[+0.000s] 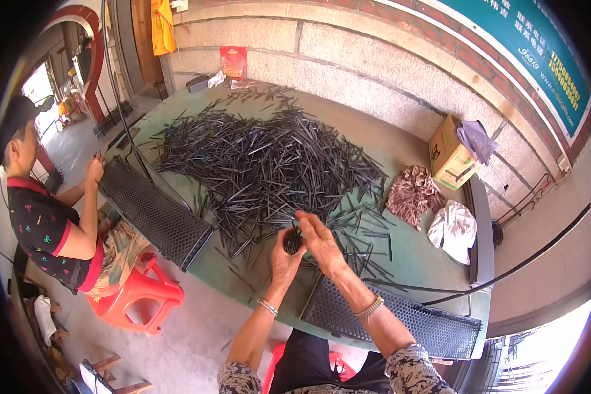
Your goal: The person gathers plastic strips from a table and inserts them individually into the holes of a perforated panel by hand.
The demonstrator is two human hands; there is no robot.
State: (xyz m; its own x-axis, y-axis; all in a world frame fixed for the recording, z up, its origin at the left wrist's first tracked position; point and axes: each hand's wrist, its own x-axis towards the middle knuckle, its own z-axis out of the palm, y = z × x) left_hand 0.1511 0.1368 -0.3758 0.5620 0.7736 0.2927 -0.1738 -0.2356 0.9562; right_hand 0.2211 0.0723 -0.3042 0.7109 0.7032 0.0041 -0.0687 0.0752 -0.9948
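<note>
My left hand [284, 262] is closed round a bundle of thin black sticks [292, 241], whose ends face up. Beside it, my right hand [323, 248] has its fingers stretched out, with the palm side turned toward the bundle; whether it touches the sticks is hard to see. Just beyond both hands lies a large loose pile of similar black sticks [262, 157], strewn in all directions over the green table [417, 262]. Near my right forearm rests a long black rack [394, 318] full of small holes.
Across the left side, a co-worker [49, 203] sits on a red stool [138, 295] at another perforated rack [154, 207]. A cardboard box [452, 154], crumpled cloths [414, 196] and a white cloth [453, 230] lie at right. A red packet [233, 62] stands at the back.
</note>
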